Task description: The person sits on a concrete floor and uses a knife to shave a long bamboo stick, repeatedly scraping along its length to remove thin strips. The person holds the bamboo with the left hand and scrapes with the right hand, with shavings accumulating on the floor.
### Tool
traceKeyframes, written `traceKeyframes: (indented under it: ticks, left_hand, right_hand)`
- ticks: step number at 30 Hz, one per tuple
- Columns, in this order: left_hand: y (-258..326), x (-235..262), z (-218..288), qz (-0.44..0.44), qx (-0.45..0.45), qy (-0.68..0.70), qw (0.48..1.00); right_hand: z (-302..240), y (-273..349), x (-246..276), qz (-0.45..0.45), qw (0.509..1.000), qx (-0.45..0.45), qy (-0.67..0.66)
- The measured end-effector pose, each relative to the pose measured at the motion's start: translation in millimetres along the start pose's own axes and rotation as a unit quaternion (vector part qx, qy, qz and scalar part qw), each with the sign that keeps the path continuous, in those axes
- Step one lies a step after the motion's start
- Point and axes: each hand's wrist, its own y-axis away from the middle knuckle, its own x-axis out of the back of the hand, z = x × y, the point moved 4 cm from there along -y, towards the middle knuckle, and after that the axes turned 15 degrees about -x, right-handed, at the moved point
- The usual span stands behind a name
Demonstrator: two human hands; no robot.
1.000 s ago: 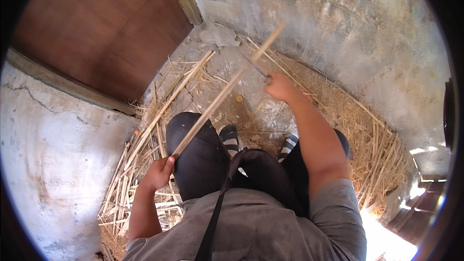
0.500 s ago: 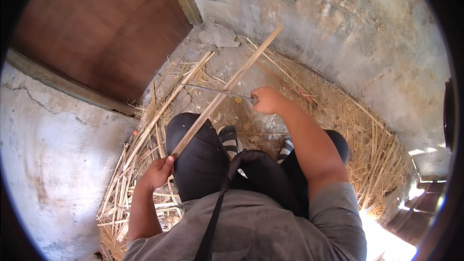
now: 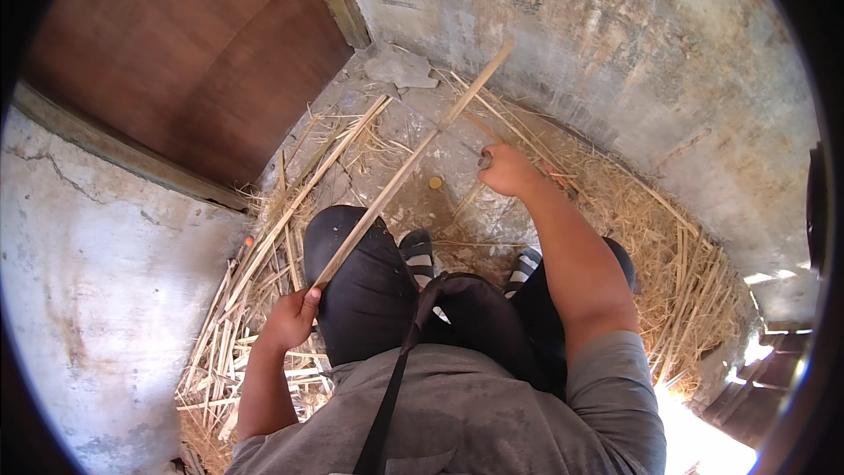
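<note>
My left hand (image 3: 287, 320) is closed around the near end of a long, flat, pale strip of bamboo or wood (image 3: 384, 199). The strip slants across my left knee, its far end raised toward the wall. In my right hand (image 3: 508, 171) is the handle of a long knife with a thin blade (image 3: 462, 142). That blade crosses the strip beyond its middle and points away to the left; whether it bites into the strip I cannot tell.
Split strips (image 3: 264, 251) lie heaped on the left, and shavings (image 3: 637, 246) cover the floor on the right. A brown door panel (image 3: 193, 62) and a stained wall (image 3: 607, 53) enclose the far side. A flat stone (image 3: 400, 68) rests by the corner.
My right hand has moved the knife outward and to the right, so its blade crosses farther along the strip. The left hand stays nearly in place, still gripping the strip.
</note>
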Motion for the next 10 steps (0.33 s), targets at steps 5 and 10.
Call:
traceKeyframes:
  ticks: [5, 10]
  left_hand:
    - [-0.4, -4.3, -3.5, -0.010, 0.024, 0.016, 1.000]
    - [3.1, -9.3, -16.3, 0.004, -0.025, -0.061, 0.998]
  right_hand:
    - [-66.9, 50.4, -17.2, -0.117, 0.985, 0.086, 0.095]
    - [-64.1, 48.2, 0.6, -0.114, 0.977, 0.106, 0.149]
